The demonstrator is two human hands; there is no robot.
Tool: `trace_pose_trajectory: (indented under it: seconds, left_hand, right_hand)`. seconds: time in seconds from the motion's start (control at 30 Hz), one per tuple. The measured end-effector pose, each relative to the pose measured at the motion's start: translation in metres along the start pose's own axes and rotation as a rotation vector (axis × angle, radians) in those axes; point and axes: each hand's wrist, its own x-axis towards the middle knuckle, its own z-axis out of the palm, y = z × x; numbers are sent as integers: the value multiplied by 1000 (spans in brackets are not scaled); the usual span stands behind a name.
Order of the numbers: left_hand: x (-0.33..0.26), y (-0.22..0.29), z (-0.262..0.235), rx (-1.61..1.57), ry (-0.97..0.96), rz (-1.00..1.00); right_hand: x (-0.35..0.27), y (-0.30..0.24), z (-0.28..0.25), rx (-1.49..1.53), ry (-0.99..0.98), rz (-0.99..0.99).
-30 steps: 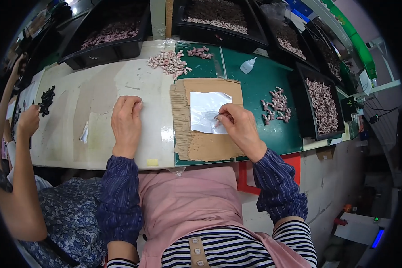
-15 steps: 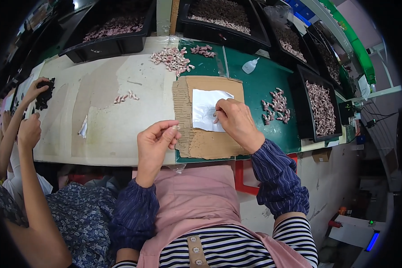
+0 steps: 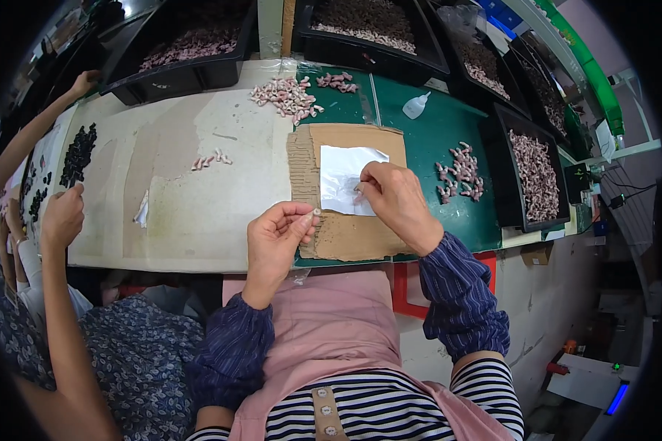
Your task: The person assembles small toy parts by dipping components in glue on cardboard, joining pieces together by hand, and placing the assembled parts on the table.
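Observation:
My left hand [image 3: 276, 239] pinches a small pale curved piece [image 3: 317, 212] between thumb and forefinger, over the left side of a brown cardboard sheet [image 3: 357, 234]. A shiny white sheet [image 3: 340, 165] lies on the cardboard. Above its right part, my right hand [image 3: 401, 202] is closed in a pinch, and a small pinkish piece [image 3: 358, 192] shows at its fingertips, partly hidden. Right of the cardboard, a loose group of pink-and-white curved pieces [image 3: 461, 173] lies on the green mat [image 3: 419, 140]. A bigger heap of such pieces [image 3: 283, 97] lies beyond the cardboard.
Black bins of small pieces [image 3: 529, 173] stand at right and along the back, another bin [image 3: 176, 81] at back left. A white squeeze bottle [image 3: 416, 106] rests on the mat. Few curved pieces [image 3: 212, 159] lie left. A co-worker's hand [image 3: 62, 214] is near black pieces [image 3: 79, 154].
My left hand has moved right with its pale piece, closer to the white sheet. My right hand stays over the sheet. A co-worker's other hand has left the black pieces and reached farther back.

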Motion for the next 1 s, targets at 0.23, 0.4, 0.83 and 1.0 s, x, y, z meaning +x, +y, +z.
trace_pose_trajectory:
  seconds: [0.23, 0.4, 0.83, 1.0]
  left_hand:
    - [-3, -1, 9, 93, 22, 31]
    - [-8, 2, 14, 129, -7, 112]
    - [-21, -3, 25, 140, 59, 224]
    - [-28, -1, 31, 80, 87, 280]
  right_hand:
    - [-32, -40, 7, 519, 100, 87]
    - [-36, -44, 12, 525, 112, 66]
    - [-59, -45, 36, 733, 206, 130]
    - [-62, -49, 31, 675, 264, 60]
